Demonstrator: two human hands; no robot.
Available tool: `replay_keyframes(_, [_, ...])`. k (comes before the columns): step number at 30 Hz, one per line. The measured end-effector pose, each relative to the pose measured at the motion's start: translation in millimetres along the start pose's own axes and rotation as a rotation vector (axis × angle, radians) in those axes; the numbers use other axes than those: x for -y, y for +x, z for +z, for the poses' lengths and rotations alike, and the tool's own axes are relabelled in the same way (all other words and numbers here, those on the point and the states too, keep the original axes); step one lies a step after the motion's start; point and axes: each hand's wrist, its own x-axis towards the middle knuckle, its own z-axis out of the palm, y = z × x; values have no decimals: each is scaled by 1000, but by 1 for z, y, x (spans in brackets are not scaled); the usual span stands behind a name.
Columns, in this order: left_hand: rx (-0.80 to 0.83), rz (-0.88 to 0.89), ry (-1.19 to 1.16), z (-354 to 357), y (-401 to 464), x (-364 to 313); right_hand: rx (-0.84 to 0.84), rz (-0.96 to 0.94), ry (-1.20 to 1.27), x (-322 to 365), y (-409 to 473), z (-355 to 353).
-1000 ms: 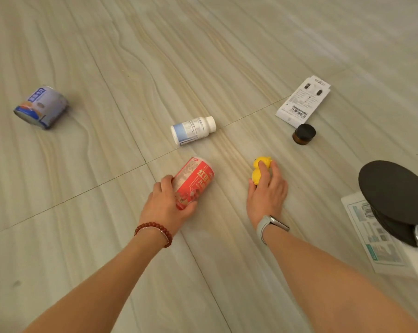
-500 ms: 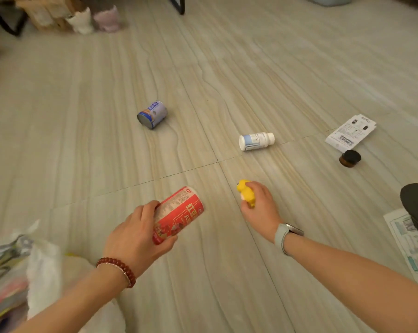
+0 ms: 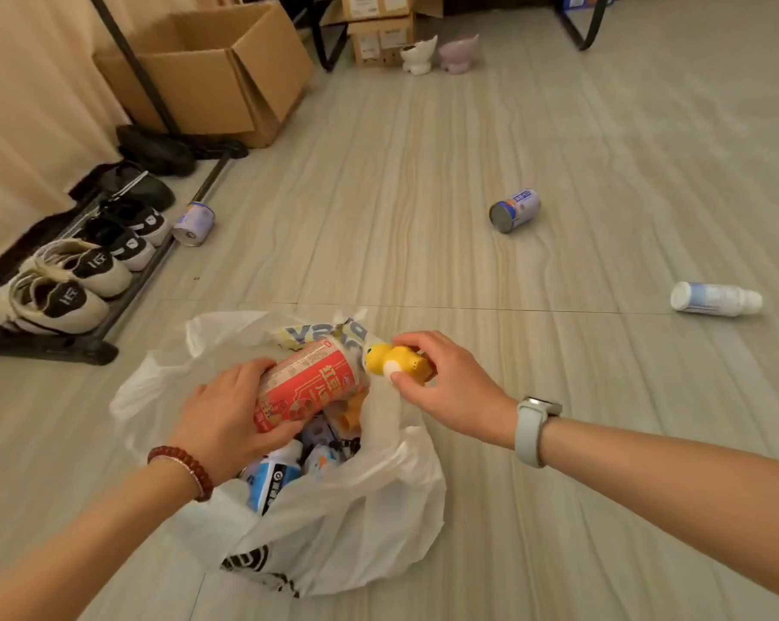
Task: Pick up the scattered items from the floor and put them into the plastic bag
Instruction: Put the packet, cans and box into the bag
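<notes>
Drop-off step: left hand [image 3: 219, 416] is wrapped round the red printed drink can [image 3: 309, 387], right hand [image 3: 446, 387] pinches the small yellow plastic duck toy [image 3: 394, 360], both right over the open mouth of the white plastic bag [image 3: 334, 526]. Next I'd just let go, then grab the blue-labelled tin can [image 3: 514, 210] lying further out on the floor.

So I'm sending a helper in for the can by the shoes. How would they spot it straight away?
Start at the black shoe rack along the left wall. Beside its far end, next to the black-and-white sneakers, a pale lavender-blue tin can lies on its side on the floor. The similar blue can lies in the open floor, far from the rack.
</notes>
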Motion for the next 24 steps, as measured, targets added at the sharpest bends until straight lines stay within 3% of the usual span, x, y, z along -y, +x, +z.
replay_keyframes(7, [64, -129, 88, 6, -34, 49, 267, -36, -335, 16, 11, 72])
replay_keyframes(12, [11, -90, 95, 15, -29, 49, 333, -326, -430, 3, 4, 68])
replay_keyframes(17, [-35, 94, 251, 34, -22, 43, 412, -622, -917, -44, -25, 43])
replay_keyframes(24, [-123, 273, 404, 50, -3, 18, 199, -914, -847, -48, -43, 39])
